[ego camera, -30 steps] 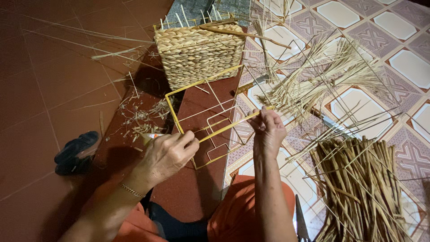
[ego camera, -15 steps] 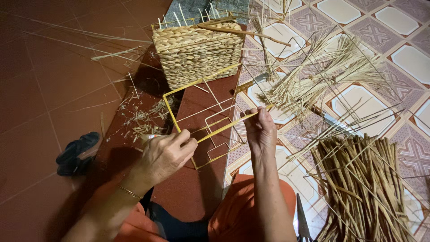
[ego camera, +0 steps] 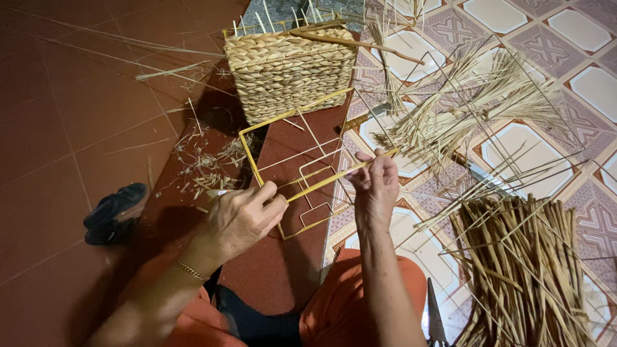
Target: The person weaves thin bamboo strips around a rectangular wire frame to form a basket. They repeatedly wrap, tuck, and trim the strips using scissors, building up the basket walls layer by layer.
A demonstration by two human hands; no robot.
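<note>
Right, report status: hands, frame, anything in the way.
Left hand and right hand both gripping the yellow wire frame. Frame held above the floor. Woven basket just beyond it, apart.

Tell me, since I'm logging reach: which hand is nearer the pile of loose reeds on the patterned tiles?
Right. The right hand grips the yellow wire frame beside the reed pile; the left hand holds the frame's far side.

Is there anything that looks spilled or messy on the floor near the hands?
Yes. Short straw scraps lie scattered on the red floor, just beyond the left hand, beside the woven straw basket.
</note>
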